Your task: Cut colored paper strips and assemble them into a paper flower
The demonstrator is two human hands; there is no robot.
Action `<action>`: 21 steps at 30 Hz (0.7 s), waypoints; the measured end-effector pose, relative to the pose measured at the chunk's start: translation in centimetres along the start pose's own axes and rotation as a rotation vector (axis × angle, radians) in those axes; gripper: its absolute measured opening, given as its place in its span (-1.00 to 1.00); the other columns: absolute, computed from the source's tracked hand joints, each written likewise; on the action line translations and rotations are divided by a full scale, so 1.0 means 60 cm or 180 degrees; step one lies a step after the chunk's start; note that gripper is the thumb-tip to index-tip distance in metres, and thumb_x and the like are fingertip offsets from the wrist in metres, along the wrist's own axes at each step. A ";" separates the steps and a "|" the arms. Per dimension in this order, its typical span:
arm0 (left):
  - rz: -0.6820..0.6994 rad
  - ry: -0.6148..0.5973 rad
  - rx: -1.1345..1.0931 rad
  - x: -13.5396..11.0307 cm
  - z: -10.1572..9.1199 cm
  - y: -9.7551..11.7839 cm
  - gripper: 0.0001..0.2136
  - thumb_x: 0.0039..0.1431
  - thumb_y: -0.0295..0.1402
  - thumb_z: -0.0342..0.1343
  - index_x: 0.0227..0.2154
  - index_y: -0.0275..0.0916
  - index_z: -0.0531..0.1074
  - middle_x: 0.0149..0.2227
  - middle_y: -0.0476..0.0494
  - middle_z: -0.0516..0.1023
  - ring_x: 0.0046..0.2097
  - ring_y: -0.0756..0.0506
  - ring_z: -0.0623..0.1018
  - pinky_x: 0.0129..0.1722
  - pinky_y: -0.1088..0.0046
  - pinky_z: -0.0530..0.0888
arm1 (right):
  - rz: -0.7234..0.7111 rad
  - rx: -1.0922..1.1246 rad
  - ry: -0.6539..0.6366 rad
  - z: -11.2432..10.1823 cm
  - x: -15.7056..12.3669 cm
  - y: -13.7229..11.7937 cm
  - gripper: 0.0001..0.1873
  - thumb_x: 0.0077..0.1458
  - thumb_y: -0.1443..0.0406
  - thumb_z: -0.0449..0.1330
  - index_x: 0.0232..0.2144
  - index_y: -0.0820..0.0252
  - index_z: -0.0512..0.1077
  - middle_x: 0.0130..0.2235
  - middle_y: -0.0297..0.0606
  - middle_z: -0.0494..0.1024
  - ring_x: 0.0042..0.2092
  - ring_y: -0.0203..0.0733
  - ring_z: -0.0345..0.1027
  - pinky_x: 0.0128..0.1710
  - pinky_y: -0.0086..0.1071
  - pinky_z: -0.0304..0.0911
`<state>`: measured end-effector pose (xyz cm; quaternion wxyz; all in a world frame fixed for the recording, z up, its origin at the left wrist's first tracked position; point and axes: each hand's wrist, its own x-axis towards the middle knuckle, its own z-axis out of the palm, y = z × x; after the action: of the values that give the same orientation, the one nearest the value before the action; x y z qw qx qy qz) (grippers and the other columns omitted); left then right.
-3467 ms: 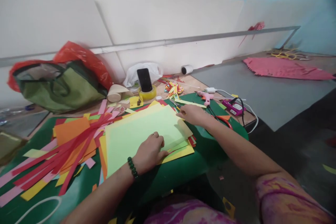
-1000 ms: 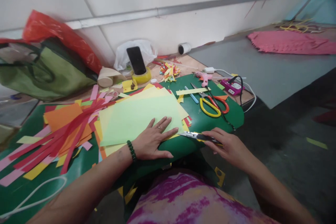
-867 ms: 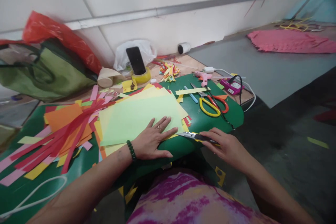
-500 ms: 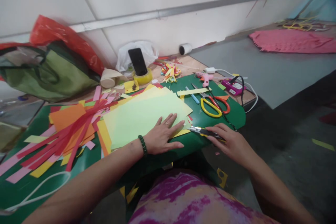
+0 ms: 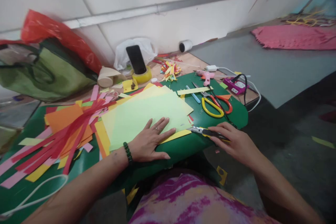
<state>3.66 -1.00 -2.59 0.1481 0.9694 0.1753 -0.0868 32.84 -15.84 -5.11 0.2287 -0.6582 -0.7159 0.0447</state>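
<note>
My left hand point(image 5: 149, 140) lies flat with fingers spread on the near edge of a stack of light green and yellow paper sheets point(image 5: 147, 112) on a green cutting mat point(image 5: 183, 147). My right hand point(image 5: 235, 141) grips a yellow and black utility knife point(image 5: 206, 132), its blade pointing left at the stack's right corner. A green bead bracelet point(image 5: 127, 152) is on my left wrist.
Yellow and red scissors point(image 5: 216, 105), a blue pen point(image 5: 193, 94), a pink glue gun point(image 5: 206, 76) and a magenta device with cables point(image 5: 235, 84) lie right of the stack. Red, pink and orange paper strips point(image 5: 60, 134) spread left. A phone point(image 5: 136, 59) leans on a tape roll; green bag point(image 5: 44, 75) behind.
Since 3.5 s ago my right hand left the stack's far corner and took hold of the knife at the mat's near edge. My left hand flattened out. Little changed in the last second.
</note>
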 end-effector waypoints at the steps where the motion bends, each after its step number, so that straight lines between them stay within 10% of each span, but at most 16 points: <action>1: 0.0009 0.0003 0.0006 0.001 0.001 -0.001 -0.16 0.03 0.28 -0.13 0.31 -0.06 -0.02 0.38 -0.40 -0.17 0.35 -0.45 -0.06 0.20 -0.26 -0.12 | -0.0032 0.0017 0.0008 -0.002 0.000 0.001 -0.67 0.25 0.13 0.01 -0.11 0.10 0.48 -0.21 -0.19 0.51 -0.31 -0.24 0.49 -0.39 -0.44 0.36; 21: 0.0023 -0.0035 -0.0070 0.014 0.002 0.022 -0.12 0.00 0.31 -0.14 0.31 -0.07 -0.02 0.38 -0.39 -0.18 0.36 -0.45 -0.08 0.20 -0.28 -0.12 | -0.0163 0.0280 -0.0015 -0.001 -0.010 0.006 -0.68 0.27 0.15 0.02 -0.11 0.11 0.49 -0.24 -0.20 0.50 -0.36 -0.28 0.48 -0.43 -0.46 0.37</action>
<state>4.92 -1.97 -2.56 0.1601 0.9679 0.1719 -0.0896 33.23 -16.39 -5.37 0.2568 -0.6289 -0.7303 0.0719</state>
